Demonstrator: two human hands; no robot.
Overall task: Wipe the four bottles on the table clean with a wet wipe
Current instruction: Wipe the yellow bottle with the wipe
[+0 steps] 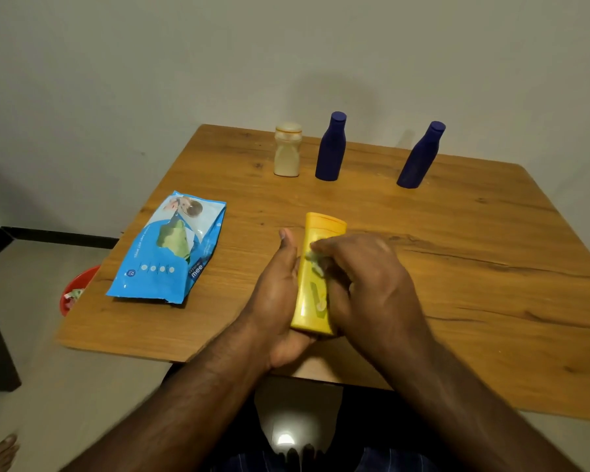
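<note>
While in left hand [278, 301], yellow bottle [322, 224]

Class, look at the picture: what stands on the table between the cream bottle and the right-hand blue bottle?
In the head view, another blue bottle stands between the cream bottle and the right-hand blue bottle.

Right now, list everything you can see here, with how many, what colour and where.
yellow bottle: 1, yellow, held over the table's near edge
wet wipe: 1, whitish, pressed on the yellow bottle
blue bottles: 2, dark blue, upright at the far side
cream bottle: 1, cream, upright left of them
wipes pack: 1, light blue, lying on the table's left
table: 1, wood brown
red tub: 1, on the floor, left
left hand: grips the yellow bottle
right hand: holds the wet wipe
</note>
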